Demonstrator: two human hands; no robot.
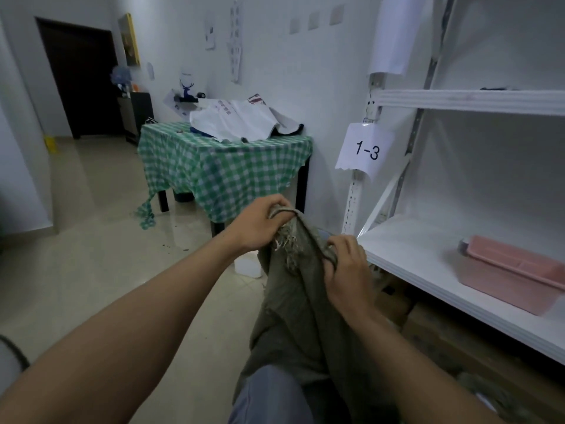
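Cannot see fingertips of left hand [260, 224] or right hand [345, 273] — buried in olive cloth [293, 310], itself cut at bottom edge; pink tray [513, 275] clipped far right.

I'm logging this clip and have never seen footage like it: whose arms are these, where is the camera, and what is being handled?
There is no machine here. A person wears a wide-angle camera on the head, so the single picture looks forward and down along their own bare arms. The left hand and the right hand each grip the upper edge of an olive-green cloth with a frayed fringe; the rest of it hangs down below them. To the right stands a white shelf with a paper label reading 1-3, and a pink plastic box sits on it. Further back, a table under a green checked tablecloth carries white bags.
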